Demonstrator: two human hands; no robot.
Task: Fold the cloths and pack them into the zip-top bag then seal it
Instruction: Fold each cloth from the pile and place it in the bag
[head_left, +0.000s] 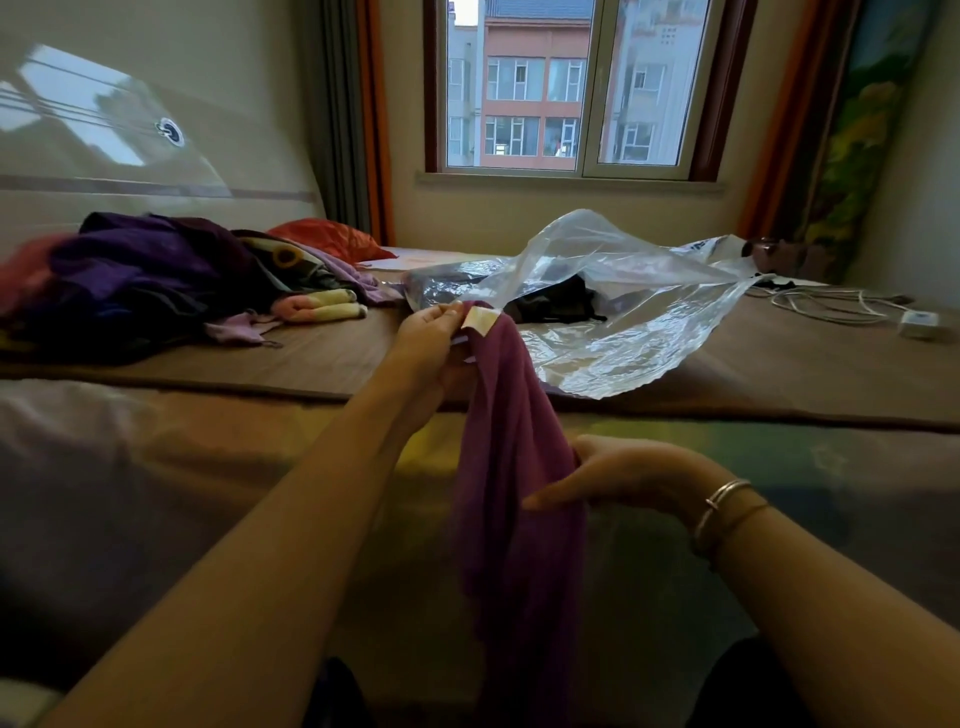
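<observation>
A plum-purple cloth (519, 493) hangs in front of me over the bed's near edge. My left hand (431, 338) pinches its top end, beside a white label (480, 319). My right hand (618, 478), with bangles on the wrist, grips the cloth lower down at its middle. Behind the cloth, the big clear zip-top bag (634, 312) lies open and puffed up on the brown mat, with dark folded clothes (556, 304) inside it. A heap of loose cloths (156, 275), purple, pink and patterned, lies at the left.
A brown mat (311, 364) covers the bed. A red pillow (332, 239) sits behind the heap. A white cable and adapter (919, 322) lie at the right. A window (571, 88) is straight ahead and a padded headboard (130, 130) stands at the left.
</observation>
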